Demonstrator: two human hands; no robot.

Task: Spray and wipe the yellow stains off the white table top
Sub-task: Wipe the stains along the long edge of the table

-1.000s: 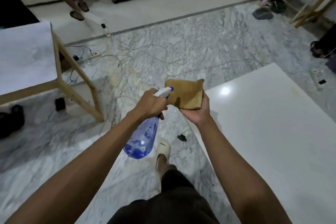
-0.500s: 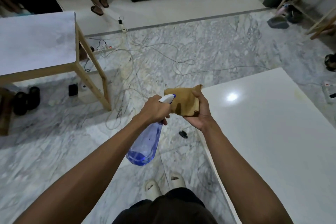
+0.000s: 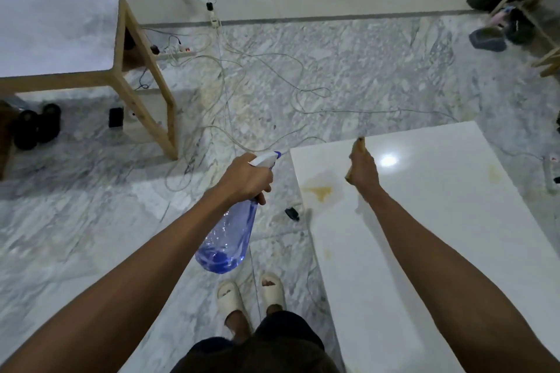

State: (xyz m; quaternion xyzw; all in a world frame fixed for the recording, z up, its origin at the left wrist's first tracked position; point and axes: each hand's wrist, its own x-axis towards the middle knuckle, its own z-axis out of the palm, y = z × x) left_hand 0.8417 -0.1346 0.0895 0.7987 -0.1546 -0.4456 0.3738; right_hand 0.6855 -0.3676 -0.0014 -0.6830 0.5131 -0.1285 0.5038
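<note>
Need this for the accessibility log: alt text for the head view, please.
Seen from above, the left hand grips a blue spray bottle beside a white table with yellow stains, while the right hand holds a brown cloth over it.

My right hand (image 3: 363, 171) hides most of the cloth (image 3: 360, 144). The white table (image 3: 424, 236) runs off the frame's lower right; my forearms leave the bottom edge.

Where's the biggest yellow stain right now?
Head view: the yellow stain sits near the white table top's far-left corner, between the spray bottle and the right hand.
</note>
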